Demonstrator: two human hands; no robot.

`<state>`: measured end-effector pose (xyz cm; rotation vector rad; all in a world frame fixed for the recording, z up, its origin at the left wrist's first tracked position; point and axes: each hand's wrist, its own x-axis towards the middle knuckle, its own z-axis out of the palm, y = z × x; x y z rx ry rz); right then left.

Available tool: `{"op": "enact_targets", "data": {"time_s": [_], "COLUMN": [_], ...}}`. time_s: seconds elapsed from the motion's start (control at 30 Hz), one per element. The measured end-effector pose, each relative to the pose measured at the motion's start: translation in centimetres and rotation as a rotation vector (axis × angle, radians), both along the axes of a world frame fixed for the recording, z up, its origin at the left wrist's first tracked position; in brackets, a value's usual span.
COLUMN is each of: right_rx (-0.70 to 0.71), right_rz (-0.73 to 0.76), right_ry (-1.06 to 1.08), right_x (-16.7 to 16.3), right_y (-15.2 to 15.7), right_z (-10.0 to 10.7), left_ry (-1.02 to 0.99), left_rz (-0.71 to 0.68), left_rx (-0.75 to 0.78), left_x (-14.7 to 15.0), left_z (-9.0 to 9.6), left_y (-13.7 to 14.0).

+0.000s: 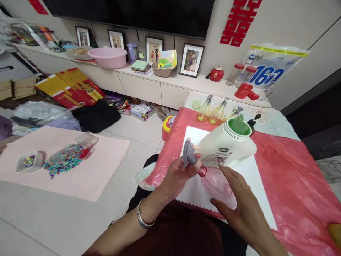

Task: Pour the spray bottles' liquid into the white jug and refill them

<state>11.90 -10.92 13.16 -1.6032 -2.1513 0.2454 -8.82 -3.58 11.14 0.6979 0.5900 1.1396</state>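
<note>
My left hand [181, 170] is closed around the neck of a spray bottle, at its grey trigger head [189, 153]. The clear pink body [217, 185] of the bottle tilts down to the right, toward my other hand. My right hand [243, 201] is open, thumb and fingers spread around the bottle's lower part; whether they touch it I cannot tell. Just behind stands a large cream jug [226, 145], uncapped, with a green funnel-like piece [239, 124] in its mouth. Beneath everything lies a white scalloped sheet [262, 201].
Red plastic film [301, 167] covers the table. Amber-filled bottles [217, 113] with black tops stand at its back. Left, a pink-covered surface [103, 170] bears scattered coloured beads [65, 161] and a white dish [30, 161]. Behind is a low cabinet [144, 80] with frames and a pink basin [108, 58].
</note>
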Motion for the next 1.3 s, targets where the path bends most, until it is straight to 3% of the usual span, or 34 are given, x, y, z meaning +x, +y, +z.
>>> {"op": "enact_targets", "data": {"time_s": [0.37, 0.63, 0.8, 1.03, 1.3], "right_rx": [-0.068, -0.352, -0.496, -0.453, -0.503], "right_rz": [-0.081, -0.098, -0.139, -0.036, -0.032], "right_ry": [0.217, 0.581, 0.785, 0.774, 0.870], "right_x": [-1.2, -1.2, -2.0, -2.3, -2.4], "right_y": [-0.6, -0.9, -0.8, -0.3, -0.5], "right_z": [-1.1, -2.0, -1.6, -2.1, -1.6], "left_ry": [0.081, 0.074, 0.059, 0.016, 0.010], "left_rz": [-0.034, -0.044, 0.032, -0.004, -0.097], "left_rx": [0.112, 0.093, 0.078, 0.061, 0.065], "left_x": [-0.4, -0.7, -1.3, -1.9, -2.0], "left_z": [0.7, 0.5, 0.5, 1.1, 1.5], "left_y": [0.3, 0.1, 0.1, -0.1, 0.0]}}
